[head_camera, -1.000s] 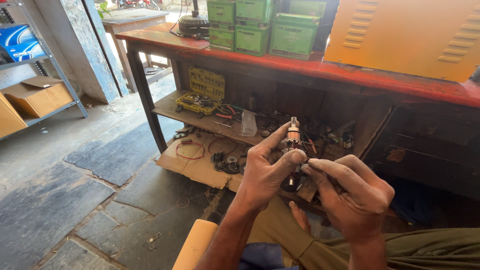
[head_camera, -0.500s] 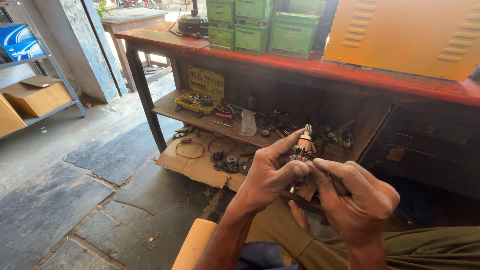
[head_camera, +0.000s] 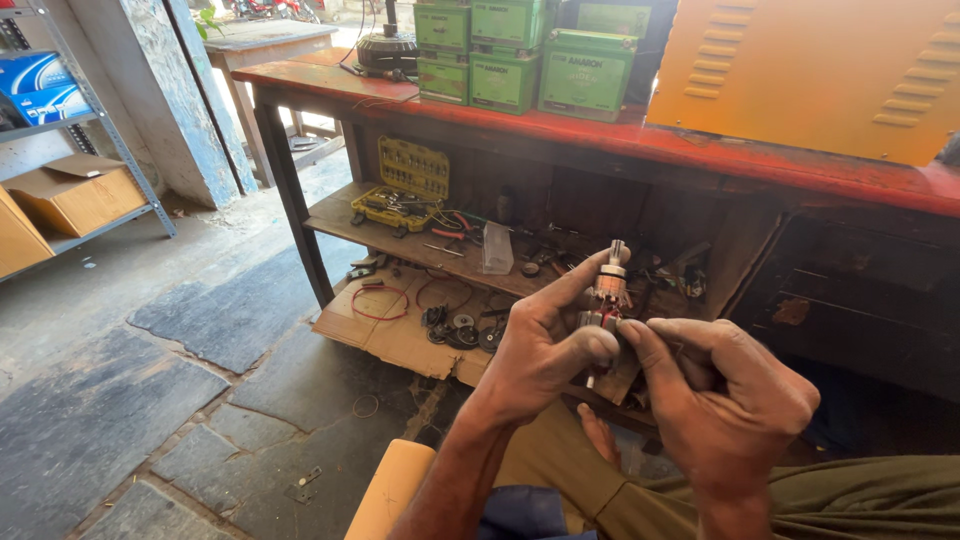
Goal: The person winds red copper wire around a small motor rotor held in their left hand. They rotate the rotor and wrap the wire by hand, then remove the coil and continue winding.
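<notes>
So we've got a small motor armature (head_camera: 607, 290) pinched upright in the middle of the frame, shaft pointing up. Our left hand (head_camera: 540, 345) grips its lower part, forefinger stretched up along the side. Our right hand (head_camera: 725, 395) is curled in from the right, thumb tip touching the base. Behind sits the red workbench (head_camera: 760, 155) with green boxes (head_camera: 530, 50) up top and a yellow tool case (head_camera: 400, 185) on the shelf at centre left.

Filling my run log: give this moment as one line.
left hand: grips motor armature | right hand: fingers at its lower end | behind: red workbench
</notes>
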